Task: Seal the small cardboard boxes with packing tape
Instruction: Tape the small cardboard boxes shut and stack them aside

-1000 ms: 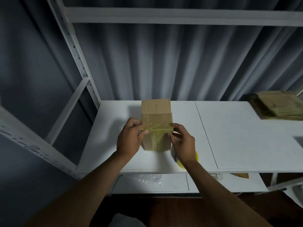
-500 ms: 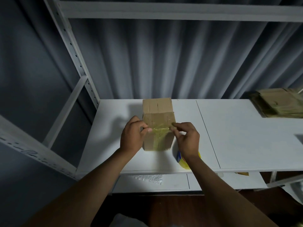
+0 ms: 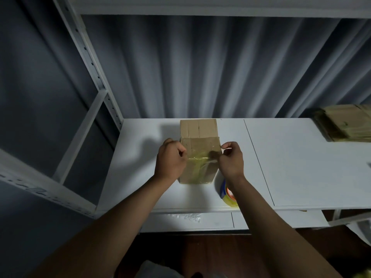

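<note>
A small cardboard box [image 3: 198, 149] stands upright on the white shelf [image 3: 301, 167] of a metal rack, near the middle of the left panel and set back from the front edge. Its top flaps are closed. Yellowish packing tape [image 3: 197, 163] lies across the near face in a horizontal band, with a further strip running down the face towards the base.

The left hand [image 3: 170, 159] is at the box's left edge, fingers curled, pinching the tape end against the corner. The right hand [image 3: 230, 159] is at the right edge, fingers likewise curled and pinching the other end of the band. Both forearms reach in from below.

A tape roll [image 3: 227, 195] stands on edge on the shelf just beside the box's near right corner, partly hidden by the right wrist. A stack of flattened cardboard [image 3: 349, 123] lies at the far right of the shelf, well apart from the box. A grey pleated curtain [image 3: 200, 67] hangs behind the rack.
</note>
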